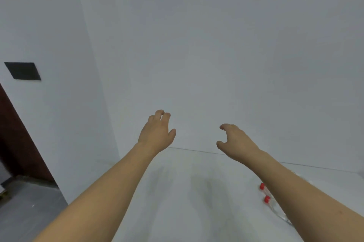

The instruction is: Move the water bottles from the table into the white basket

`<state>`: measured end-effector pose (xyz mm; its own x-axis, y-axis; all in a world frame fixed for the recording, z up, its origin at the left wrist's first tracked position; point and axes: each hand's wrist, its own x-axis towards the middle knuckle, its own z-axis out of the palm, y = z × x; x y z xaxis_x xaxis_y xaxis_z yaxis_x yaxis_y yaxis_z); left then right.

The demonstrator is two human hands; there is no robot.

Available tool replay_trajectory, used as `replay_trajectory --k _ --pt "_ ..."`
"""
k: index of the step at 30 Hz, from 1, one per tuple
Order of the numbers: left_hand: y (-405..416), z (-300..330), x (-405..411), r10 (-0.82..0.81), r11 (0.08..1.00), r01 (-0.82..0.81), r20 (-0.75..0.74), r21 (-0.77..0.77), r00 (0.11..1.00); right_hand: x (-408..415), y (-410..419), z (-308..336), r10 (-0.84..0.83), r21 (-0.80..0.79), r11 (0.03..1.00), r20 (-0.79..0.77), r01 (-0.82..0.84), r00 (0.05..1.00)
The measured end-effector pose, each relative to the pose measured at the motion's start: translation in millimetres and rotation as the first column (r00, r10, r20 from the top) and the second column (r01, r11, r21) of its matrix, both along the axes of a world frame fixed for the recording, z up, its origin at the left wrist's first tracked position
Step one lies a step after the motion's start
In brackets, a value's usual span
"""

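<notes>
Two clear water bottles with red caps lie on the white table [197, 192] at the right, mostly hidden under my right forearm: one cap [262, 186] farther back, the other cap [267, 199] closer, with a bit of clear body [283, 216] showing. My left hand [157, 132] is raised above the table's far edge, fingers curled and apart, holding nothing. My right hand [235, 142] hovers beside it, thumb and fingers spread in a loose curve, also empty. No white basket is in view.
A plain white wall [216, 44] rises behind the table. At the left stand a white corner wall with a black panel [22, 70], a dark brown door [17, 143] and a grey floor [29, 212].
</notes>
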<state>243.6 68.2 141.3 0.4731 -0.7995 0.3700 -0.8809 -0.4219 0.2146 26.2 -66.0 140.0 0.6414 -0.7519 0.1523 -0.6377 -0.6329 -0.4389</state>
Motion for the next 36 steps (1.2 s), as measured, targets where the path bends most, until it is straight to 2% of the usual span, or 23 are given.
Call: replay_trajectory --k 5,9,14,17,20,22,25,28,31,35,36 --pt "-24 -20 -65 0.039 0.995 -0.034 -0.046 0.092 0.998 -56 -41 -16 0.033 0.042 0.999 -0.01 -0.033 0.999" --pt "-44 -30 -83 0.024 0.987 -0.014 -0.063 0.16 0.998 -83 -65 -28 0.014 0.082 0.997 -0.02 -0.012 1.0" --pt "-94 -50 -98 0.047 0.994 -0.022 -0.241 0.107 0.969 -121 -102 -49 -0.048 0.087 0.995 -0.062 0.053 0.997" --pt "-123 -75 -131 0.069 0.996 -0.034 -0.441 0.087 0.895 -152 -133 -62 -0.076 0.116 0.989 -0.117 0.09 0.99" --pt "-155 -101 -164 0.097 0.992 -0.036 -0.54 0.124 0.836 -185 -171 -79 -0.101 0.151 0.981 -0.151 0.124 0.983" --pt "-176 -117 -184 0.141 0.989 -0.077 -0.637 0.127 0.758 -203 -196 -97 -0.098 0.187 0.974 -0.17 0.129 0.981" --pt "-204 -144 -215 0.23 0.973 -0.163 -0.791 0.166 0.567 -223 -228 -133 -0.041 0.258 0.962 -0.203 0.093 0.978" --pt "-229 -185 -246 0.305 0.947 -0.213 -0.879 0.24 0.367 -232 -253 -182 0.049 0.334 0.942 -0.25 0.039 0.967" --pt "-255 -231 -269 0.395 0.912 -0.199 -0.898 0.358 0.194 -226 -274 -225 0.135 0.382 0.924 -0.32 -0.003 0.938" --pt "-269 -270 -293 0.472 0.876 -0.145 -0.879 0.46 0.063 -225 -271 -259 0.173 0.387 0.922 -0.371 -0.017 0.912" --pt "-290 -304 -301 0.488 0.866 -0.132 -0.872 0.482 0.024 -226 -286 -292 0.189 0.414 0.91 -0.396 -0.009 0.898"
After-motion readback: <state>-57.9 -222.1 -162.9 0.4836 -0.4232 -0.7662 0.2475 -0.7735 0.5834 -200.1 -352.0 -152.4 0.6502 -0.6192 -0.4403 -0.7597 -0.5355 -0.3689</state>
